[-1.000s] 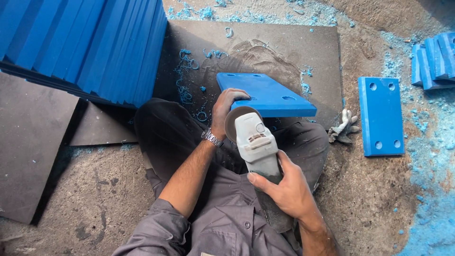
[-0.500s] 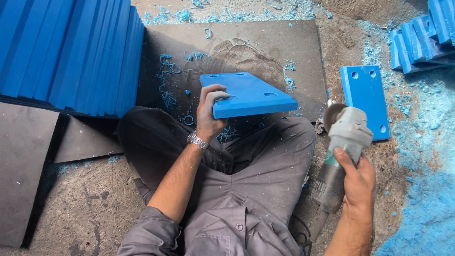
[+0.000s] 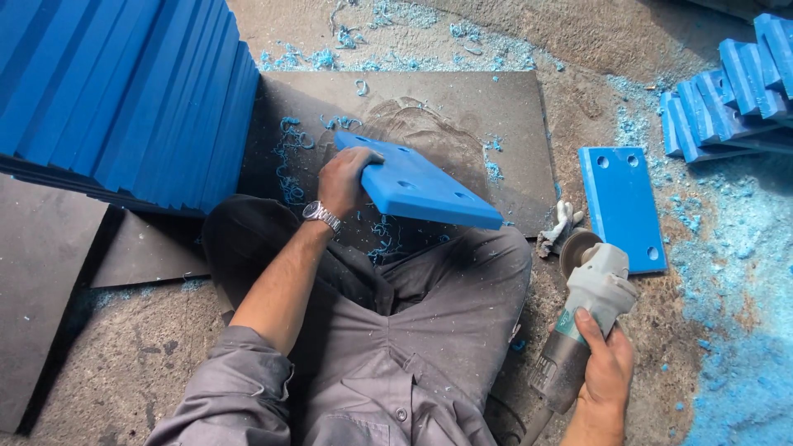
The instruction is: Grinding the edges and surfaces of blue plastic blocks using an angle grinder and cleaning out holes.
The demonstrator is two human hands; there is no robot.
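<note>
Stacked blue slabs (image 3: 124, 91) at far left, smooth, hard-edged. Left hand (image 3: 345, 177) clamped on the near corner of a blue plate (image 3: 421, 186), tilted up off a grey mat (image 3: 462, 116); best kept firmly braced. Curly blue shavings (image 3: 289, 157) scattered about. Right hand (image 3: 607, 372) wrapped round a grey grinder (image 3: 586, 306), disc low by the knee; best kept clear of cloth. Another drilled plate (image 3: 621, 206) flat beside.
</note>
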